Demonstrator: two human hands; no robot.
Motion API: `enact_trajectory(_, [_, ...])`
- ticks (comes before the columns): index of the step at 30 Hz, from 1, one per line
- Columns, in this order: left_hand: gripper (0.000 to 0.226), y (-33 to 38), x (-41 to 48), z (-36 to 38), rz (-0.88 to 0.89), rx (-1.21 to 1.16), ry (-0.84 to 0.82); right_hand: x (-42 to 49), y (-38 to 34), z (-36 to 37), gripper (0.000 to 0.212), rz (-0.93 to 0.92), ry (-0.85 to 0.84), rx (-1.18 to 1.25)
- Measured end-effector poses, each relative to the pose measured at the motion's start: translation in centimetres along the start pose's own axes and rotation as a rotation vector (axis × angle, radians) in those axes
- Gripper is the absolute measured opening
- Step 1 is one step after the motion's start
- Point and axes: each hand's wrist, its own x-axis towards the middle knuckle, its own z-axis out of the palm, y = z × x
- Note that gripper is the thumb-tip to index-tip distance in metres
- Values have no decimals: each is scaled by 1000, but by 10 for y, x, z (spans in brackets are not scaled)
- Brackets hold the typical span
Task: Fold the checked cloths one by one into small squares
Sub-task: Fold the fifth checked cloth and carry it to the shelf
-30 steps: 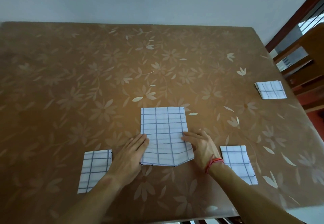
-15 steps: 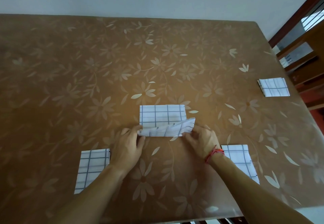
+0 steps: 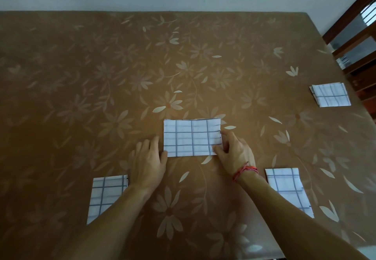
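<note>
A white checked cloth [image 3: 191, 137], folded into a flat rectangle, lies in the middle of the brown flowered table [image 3: 101, 76]. My left hand [image 3: 148, 162] lies flat beside the cloth's near left corner, fingers straight, with the thumb touching that corner. My right hand [image 3: 234, 151], with a red thread at the wrist, pinches the cloth's near right corner between thumb and curled fingers.
Three folded checked cloths lie around: one [image 3: 105, 194] at the near left partly under my forearm, one [image 3: 284, 186] at the near right, one [image 3: 330, 94] by the table's right edge. A wooden chair [image 3: 358, 35] stands past that edge. A wall runs behind the table.
Both hands brought the cloth's near half up and over onto the far half, so the taller piece is now a low rectangle. The hands now sit at its near corners.
</note>
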Motion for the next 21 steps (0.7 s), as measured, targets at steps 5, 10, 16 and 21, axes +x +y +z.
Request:
enact_trajectory(5, [49, -6, 8, -5, 149, 22, 13, 0, -11, -3, 52, 28, 43, -56])
enact_trajectory(10, [61, -18, 30, -10, 376, 164, -165, 5, -33, 14, 54, -265, 118, -248])
enact_trajectory(16, [58, -27, 47, -2, 487, 263, -228, 19, -69, 56, 61, -547, -94, -373])
enact_trajectory(21, [59, -30, 47, 0, 497, 280, -274, 27, -73, 75, 61, -589, -159, -462])
